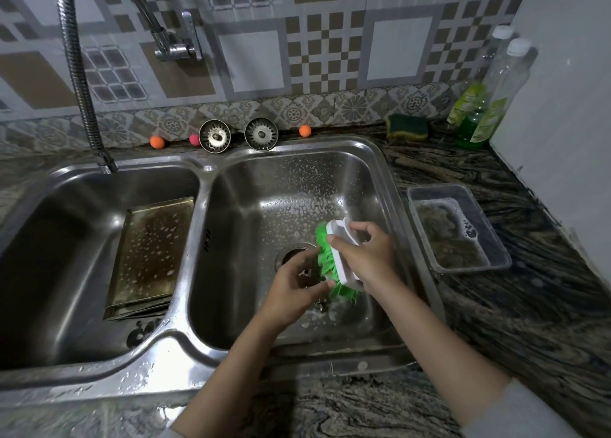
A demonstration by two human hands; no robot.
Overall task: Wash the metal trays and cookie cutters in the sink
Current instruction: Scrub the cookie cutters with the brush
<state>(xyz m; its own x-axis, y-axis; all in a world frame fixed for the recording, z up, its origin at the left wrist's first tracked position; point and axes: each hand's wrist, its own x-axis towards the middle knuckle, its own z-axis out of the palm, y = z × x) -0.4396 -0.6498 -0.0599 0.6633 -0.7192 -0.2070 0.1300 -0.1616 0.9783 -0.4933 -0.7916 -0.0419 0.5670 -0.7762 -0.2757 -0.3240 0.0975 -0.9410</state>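
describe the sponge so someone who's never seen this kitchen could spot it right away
Start at the double steel sink and look past the far right corner of its right basin, onto the dark veined counter by the tiled wall. The sponge lies there, just left of two dish soap bottles. It is the only soft flat block around: dark green on top, yellow beneath.

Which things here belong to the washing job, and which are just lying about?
In use: brush, gripped by the right hand; a small metal piece, hard to make out, in the left hand; trays; sink.
Lying about: sponge, bottles, strainers, balls, tub.
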